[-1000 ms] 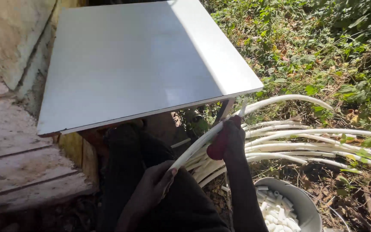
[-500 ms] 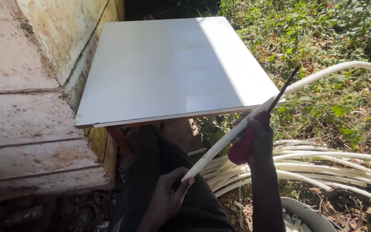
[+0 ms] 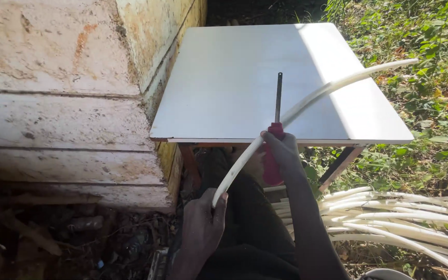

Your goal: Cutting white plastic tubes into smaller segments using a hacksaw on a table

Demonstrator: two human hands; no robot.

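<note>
White stalk runs from left grip past right grip.

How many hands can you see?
2: the left hand grips the white stalk's lower end; the right hand holds a red-handled tool against it.

Long pale peeled stalk, red-handled knife upright

I see no packages, labels, signs or screens anywhere in my view. Nothing near, far, left or right carries a printed face or wrapper.
</note>
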